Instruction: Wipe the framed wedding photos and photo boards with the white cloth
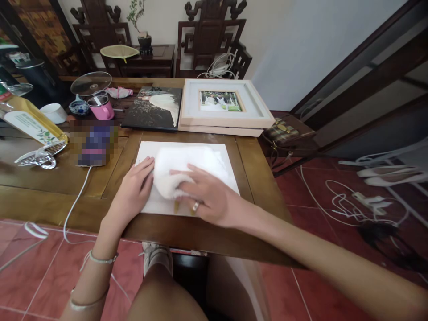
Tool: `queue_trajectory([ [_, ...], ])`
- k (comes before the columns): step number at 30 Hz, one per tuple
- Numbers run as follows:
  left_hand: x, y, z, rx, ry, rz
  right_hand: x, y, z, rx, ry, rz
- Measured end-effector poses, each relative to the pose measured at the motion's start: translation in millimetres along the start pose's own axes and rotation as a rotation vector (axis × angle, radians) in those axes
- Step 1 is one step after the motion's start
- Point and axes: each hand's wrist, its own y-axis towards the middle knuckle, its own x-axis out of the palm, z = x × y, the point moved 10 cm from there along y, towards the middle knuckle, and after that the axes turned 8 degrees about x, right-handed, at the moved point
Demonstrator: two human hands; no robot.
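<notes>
A flat white board (149, 201) lies on the wooden table near its front edge. My left hand (133, 187) rests on the board's left side, fingers stretched out, holding nothing. Over the board's middle, my right hand (210, 194), with a ring on one finger, is closed on a fluffy white cloth (174, 167). The cloth is bunched under the fingers and covers much of the board. Part of it is blurred, and its far right border is hard to tell from the white surface. Small yellowish marks show on the board below the cloth.
Behind the board are stacked framed pictures (227, 119) and a dark picture panel (133, 113). To the left stand a pink mug (104, 110), an oil bottle (33, 120), a claw hair clip (42, 156) and a corded phone-like thing (95, 145). Cables (364, 200) lie on the red tiled floor.
</notes>
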Motion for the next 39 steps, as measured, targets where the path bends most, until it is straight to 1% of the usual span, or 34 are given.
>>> queue_trajectory([
  [2, -0.9, -1, -1, -0.006, 0.003, 0.022, -2, 15, 17, 0.028, -0.052, 0.023],
  [5, -0.6, -1, -2, -0.012, -0.004, 0.033, -2, 34, 39, 0.113, -0.102, 0.029],
  [7, -0.3, -2, -2, -0.015, -0.012, 0.033, -2, 40, 44, 0.149, -0.12, 0.05],
  [8, -0.4, -2, -3, -0.019, -0.018, 0.033, -1, 39, 43, 0.154, -0.128, 0.068],
  [10, -0.6, -1, -3, -0.024, -0.03, 0.031, 0, 32, 33, 0.14, -0.136, 0.098],
  [12, -0.4, -1, -3, -0.018, -0.038, 0.017, 4, 19, 18, 0.125, -0.118, 0.098],
  [15, 0.1, 0, 1, 0.007, -0.055, -0.012, 7, -6, -10, 0.114, -0.049, 0.073],
  [18, 0.3, 0, 0, 0.0, -0.062, -0.032, 9, -26, -36, 0.083, -0.011, 0.022],
  [20, 0.8, -1, -1, -0.016, -0.049, -0.04, 9, -32, -44, 0.053, -0.008, -0.02],
  [21, 1.3, -1, -2, -0.02, -0.041, -0.043, 8, -33, -43, 0.042, -0.005, -0.03],
  [23, 2.2, -1, -2, -0.018, -0.027, -0.042, 4, -28, -33, 0.04, -0.008, -0.034],
  [25, 2.3, -1, -2, -0.014, -0.016, -0.027, 1, -17, -14, 0.048, -0.044, -0.022],
  [29, 0.3, -1, -3, -0.029, -0.014, 0.019, -5, 12, 27, 0.104, -0.191, 0.069],
  [31, -1.4, -2, -2, -0.04, -0.026, 0.03, -3, 25, 38, 0.151, -0.237, 0.09],
  [32, -3.2, -2, -1, -0.042, -0.04, 0.039, 0, 29, 40, 0.169, -0.256, 0.089],
  [33, -5.7, -3, 0, -0.042, -0.062, 0.054, 3, 33, 37, 0.18, -0.276, 0.083],
  [35, -12.6, -4, 2, -0.051, -0.134, 0.104, 10, 34, 24, 0.17, -0.308, 0.052],
  [37, -21.1, -6, 0, -0.078, -0.224, 0.182, 20, 30, 3, 0.108, -0.306, -0.007],
  [39, -29.4, -8, -2, -0.102, -0.292, 0.266, 30, 22, -21, 0.013, -0.267, -0.08],
])
